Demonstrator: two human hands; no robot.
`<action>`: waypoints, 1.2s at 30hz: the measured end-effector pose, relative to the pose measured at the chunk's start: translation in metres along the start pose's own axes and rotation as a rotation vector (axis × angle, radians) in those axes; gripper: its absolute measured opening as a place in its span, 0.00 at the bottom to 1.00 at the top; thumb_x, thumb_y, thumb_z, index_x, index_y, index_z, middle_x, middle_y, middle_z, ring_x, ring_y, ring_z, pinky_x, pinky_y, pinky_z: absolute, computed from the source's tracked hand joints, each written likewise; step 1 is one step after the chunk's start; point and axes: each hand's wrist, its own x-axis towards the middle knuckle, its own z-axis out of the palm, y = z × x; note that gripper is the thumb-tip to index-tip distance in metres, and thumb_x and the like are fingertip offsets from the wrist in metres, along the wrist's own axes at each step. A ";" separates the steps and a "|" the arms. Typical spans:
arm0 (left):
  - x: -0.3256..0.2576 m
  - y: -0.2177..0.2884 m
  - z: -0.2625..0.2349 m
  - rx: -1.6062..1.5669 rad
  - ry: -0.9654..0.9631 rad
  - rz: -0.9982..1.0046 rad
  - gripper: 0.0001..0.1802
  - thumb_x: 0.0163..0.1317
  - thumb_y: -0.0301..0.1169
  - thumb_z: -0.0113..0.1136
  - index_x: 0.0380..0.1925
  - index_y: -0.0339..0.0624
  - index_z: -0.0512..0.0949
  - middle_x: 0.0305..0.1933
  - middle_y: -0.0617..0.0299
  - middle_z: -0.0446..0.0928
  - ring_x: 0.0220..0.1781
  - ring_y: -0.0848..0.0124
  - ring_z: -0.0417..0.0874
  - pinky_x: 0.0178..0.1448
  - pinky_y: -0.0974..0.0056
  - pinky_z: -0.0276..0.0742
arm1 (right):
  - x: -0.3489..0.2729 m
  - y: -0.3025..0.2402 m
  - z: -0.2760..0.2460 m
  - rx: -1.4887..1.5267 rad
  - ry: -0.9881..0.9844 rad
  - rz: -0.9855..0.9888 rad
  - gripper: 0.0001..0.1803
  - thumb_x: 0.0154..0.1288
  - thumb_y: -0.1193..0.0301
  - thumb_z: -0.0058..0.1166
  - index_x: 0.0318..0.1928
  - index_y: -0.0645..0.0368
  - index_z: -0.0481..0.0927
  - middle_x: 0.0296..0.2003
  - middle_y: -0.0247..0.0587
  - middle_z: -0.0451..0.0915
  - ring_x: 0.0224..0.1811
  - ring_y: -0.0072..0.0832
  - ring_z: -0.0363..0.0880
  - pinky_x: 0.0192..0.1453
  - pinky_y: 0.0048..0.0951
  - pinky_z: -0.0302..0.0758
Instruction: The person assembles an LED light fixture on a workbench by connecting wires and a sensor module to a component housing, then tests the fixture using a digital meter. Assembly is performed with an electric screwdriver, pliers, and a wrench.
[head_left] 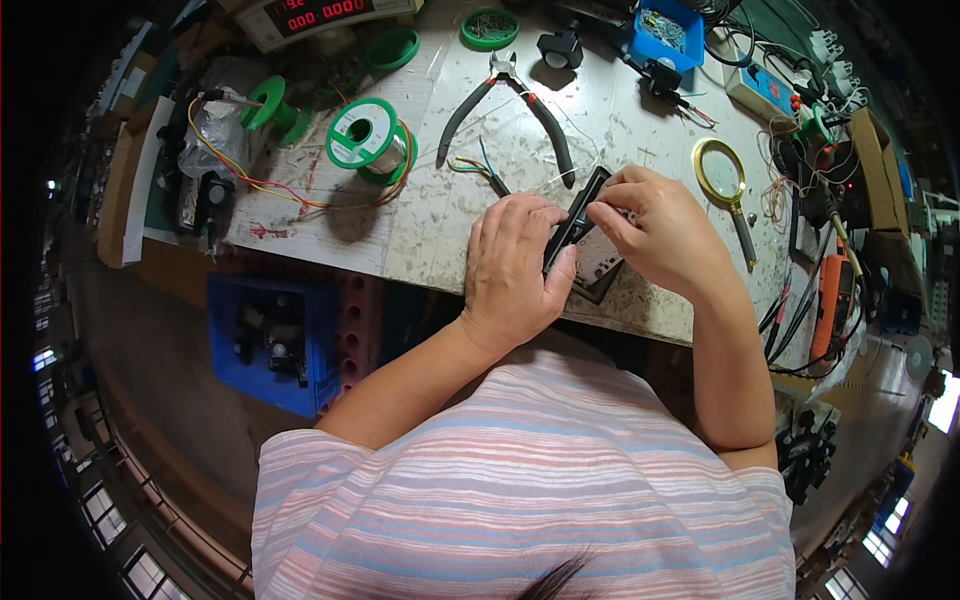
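Observation:
A black rectangular housing lies tilted at the table's front edge, with a pale board dotted with small holes or pads inside it. My left hand grips its left side, fingertips at the upper edge and thumb along the board. Over the housing's upper part, my right hand is closed in a pinch; what sits between its fingertips is hidden. A black cable with several bare coloured wires sticks out beyond my left fingers. Diagonal cutters with black and red handles lie spread just past it.
A solder spool stands at left with red and yellow wires beside it. A magnifying glass and an orange meter lie at right. Farther back are a blue parts bin and green dishes. A blue crate sits below the table's left side.

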 end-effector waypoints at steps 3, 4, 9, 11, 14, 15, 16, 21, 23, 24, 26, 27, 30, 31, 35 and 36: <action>0.000 0.001 0.000 0.010 -0.009 -0.003 0.19 0.56 0.33 0.62 0.48 0.41 0.75 0.53 0.53 0.74 0.61 0.53 0.72 0.65 0.51 0.65 | 0.002 0.005 -0.004 -0.016 -0.071 -0.083 0.12 0.63 0.66 0.59 0.37 0.63 0.86 0.36 0.47 0.83 0.40 0.43 0.79 0.49 0.40 0.76; 0.000 0.001 0.000 0.014 -0.008 -0.002 0.19 0.57 0.34 0.62 0.48 0.41 0.75 0.52 0.54 0.74 0.61 0.53 0.72 0.65 0.51 0.64 | 0.003 0.007 -0.006 -0.045 -0.103 -0.148 0.12 0.63 0.65 0.59 0.36 0.62 0.87 0.36 0.47 0.84 0.44 0.44 0.79 0.52 0.40 0.76; 0.000 0.000 0.001 0.023 -0.006 -0.002 0.19 0.57 0.35 0.62 0.47 0.41 0.75 0.52 0.55 0.74 0.60 0.53 0.72 0.65 0.51 0.64 | 0.002 0.016 -0.009 -0.058 -0.139 -0.291 0.12 0.62 0.65 0.63 0.40 0.60 0.88 0.40 0.41 0.84 0.46 0.39 0.77 0.49 0.38 0.76; 0.000 0.000 0.002 0.032 0.005 0.006 0.19 0.58 0.35 0.63 0.47 0.42 0.75 0.52 0.54 0.74 0.60 0.53 0.73 0.65 0.51 0.64 | 0.002 0.016 -0.010 -0.051 -0.149 -0.298 0.12 0.61 0.64 0.64 0.41 0.58 0.88 0.41 0.40 0.85 0.46 0.39 0.76 0.50 0.38 0.76; 0.001 0.003 0.000 0.029 0.005 0.016 0.19 0.60 0.37 0.62 0.48 0.40 0.74 0.52 0.51 0.75 0.59 0.50 0.73 0.63 0.50 0.65 | 0.005 0.015 -0.010 -0.104 -0.234 -0.297 0.13 0.59 0.64 0.67 0.42 0.56 0.89 0.44 0.39 0.85 0.46 0.39 0.75 0.52 0.38 0.75; 0.001 0.002 0.000 0.029 0.006 0.016 0.19 0.60 0.37 0.62 0.48 0.40 0.74 0.52 0.51 0.75 0.59 0.50 0.73 0.63 0.50 0.65 | 0.005 0.014 -0.008 -0.122 -0.212 -0.312 0.14 0.58 0.64 0.67 0.42 0.56 0.89 0.44 0.39 0.85 0.46 0.39 0.75 0.52 0.37 0.75; 0.000 0.002 0.001 0.034 0.010 0.017 0.20 0.60 0.38 0.63 0.48 0.40 0.74 0.52 0.50 0.75 0.59 0.50 0.73 0.63 0.49 0.65 | 0.005 0.014 -0.007 -0.140 -0.189 -0.326 0.14 0.57 0.64 0.68 0.43 0.56 0.89 0.43 0.38 0.85 0.46 0.39 0.74 0.52 0.37 0.75; -0.001 -0.001 0.003 0.066 0.017 0.029 0.23 0.59 0.42 0.64 0.49 0.40 0.74 0.51 0.51 0.75 0.58 0.50 0.73 0.63 0.50 0.65 | 0.006 0.012 -0.005 -0.137 -0.203 -0.329 0.13 0.57 0.63 0.68 0.40 0.55 0.90 0.38 0.36 0.86 0.47 0.38 0.74 0.54 0.39 0.73; -0.001 -0.001 0.003 0.071 -0.007 0.026 0.23 0.60 0.43 0.64 0.49 0.41 0.75 0.48 0.52 0.75 0.56 0.51 0.74 0.61 0.50 0.65 | 0.005 0.013 -0.004 -0.140 -0.168 -0.344 0.13 0.56 0.61 0.67 0.38 0.54 0.91 0.36 0.35 0.86 0.47 0.38 0.75 0.56 0.39 0.71; -0.001 -0.001 0.003 0.071 -0.008 0.025 0.23 0.60 0.43 0.64 0.49 0.41 0.75 0.48 0.52 0.75 0.56 0.51 0.74 0.61 0.50 0.65 | 0.006 0.012 -0.005 -0.182 -0.170 -0.373 0.13 0.56 0.62 0.68 0.40 0.55 0.90 0.36 0.36 0.86 0.47 0.38 0.75 0.53 0.38 0.73; 0.002 0.002 0.002 0.053 -0.019 0.008 0.21 0.61 0.43 0.63 0.48 0.42 0.75 0.45 0.54 0.75 0.53 0.52 0.74 0.58 0.50 0.66 | 0.005 0.011 -0.007 -0.225 -0.173 -0.402 0.14 0.57 0.63 0.68 0.41 0.56 0.89 0.37 0.38 0.85 0.47 0.39 0.75 0.51 0.38 0.74; 0.002 0.002 0.002 0.054 -0.018 0.006 0.21 0.61 0.43 0.63 0.48 0.42 0.75 0.45 0.54 0.75 0.53 0.52 0.74 0.58 0.50 0.66 | 0.004 0.010 -0.009 -0.271 -0.179 -0.397 0.14 0.57 0.62 0.68 0.41 0.56 0.89 0.36 0.38 0.85 0.46 0.39 0.75 0.50 0.38 0.74; 0.002 0.002 0.003 0.077 -0.008 0.012 0.17 0.63 0.41 0.61 0.46 0.43 0.76 0.45 0.54 0.74 0.52 0.52 0.74 0.57 0.50 0.66 | -0.004 0.001 -0.010 -0.286 -0.138 -0.320 0.12 0.58 0.61 0.66 0.35 0.56 0.90 0.33 0.38 0.85 0.46 0.38 0.75 0.52 0.38 0.73; 0.002 0.001 0.004 0.084 -0.006 0.020 0.16 0.64 0.40 0.60 0.46 0.43 0.76 0.45 0.54 0.74 0.53 0.52 0.73 0.57 0.51 0.66 | -0.005 -0.001 -0.010 -0.255 -0.089 -0.247 0.12 0.59 0.60 0.64 0.30 0.56 0.90 0.31 0.38 0.84 0.47 0.38 0.76 0.54 0.39 0.72; 0.003 0.004 0.003 0.080 -0.001 0.015 0.14 0.65 0.38 0.58 0.45 0.41 0.76 0.45 0.53 0.75 0.54 0.52 0.73 0.59 0.51 0.64 | -0.008 -0.001 -0.021 -0.229 0.128 -0.224 0.11 0.59 0.63 0.65 0.31 0.58 0.89 0.33 0.39 0.84 0.45 0.38 0.77 0.52 0.36 0.74; 0.003 0.005 0.003 0.078 -0.003 0.016 0.14 0.65 0.38 0.58 0.45 0.41 0.76 0.45 0.53 0.75 0.54 0.52 0.73 0.59 0.51 0.64 | -0.010 -0.001 -0.023 -0.200 0.220 -0.266 0.10 0.58 0.65 0.66 0.32 0.59 0.89 0.35 0.39 0.84 0.44 0.38 0.77 0.51 0.35 0.74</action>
